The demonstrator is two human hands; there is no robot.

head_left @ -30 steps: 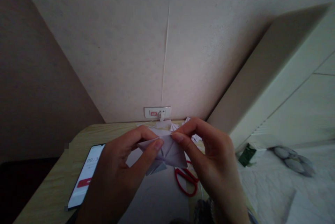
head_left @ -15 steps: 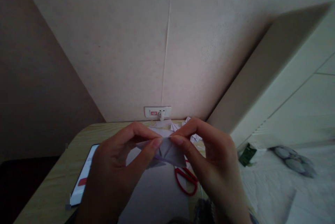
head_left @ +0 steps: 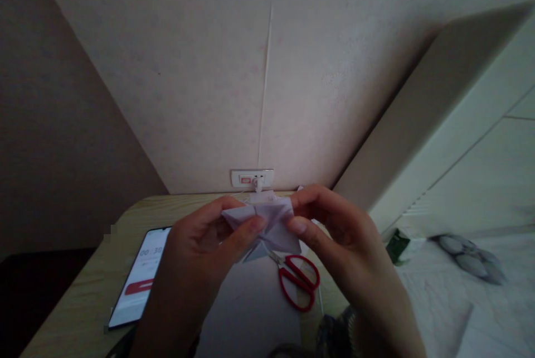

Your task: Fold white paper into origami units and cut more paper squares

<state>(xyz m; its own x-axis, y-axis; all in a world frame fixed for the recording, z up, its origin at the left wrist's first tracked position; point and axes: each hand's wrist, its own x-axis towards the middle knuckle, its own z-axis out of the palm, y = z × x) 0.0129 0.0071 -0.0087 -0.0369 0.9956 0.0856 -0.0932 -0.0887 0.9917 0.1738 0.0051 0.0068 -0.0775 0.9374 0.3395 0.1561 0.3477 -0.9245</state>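
Note:
A creased, folded piece of white paper (head_left: 273, 224) is held up between both hands above the wooden table. My left hand (head_left: 209, 252) pinches its left part, thumb on the near face and the other fingers behind. At the paper's right edge, my right hand (head_left: 334, 235) grips it between thumb and index finger. Below lie red-handled scissors (head_left: 298, 282), their blades partly covered by the folded paper. A flat white sheet (head_left: 251, 308) rests on the table under the hands.
A phone (head_left: 140, 277) with a lit timer screen lies left on the table (head_left: 92, 274). Behind, a wall socket (head_left: 252, 178) holds a white plug. Right of the table are a green-and-white box (head_left: 399, 245) and a grey object with rounded lobes (head_left: 472, 257) on white bedding.
My hands were pinching close together at the paper's top edge. They have moved apart, the right one shifting right, and the paper's creased face and the scissors now show more.

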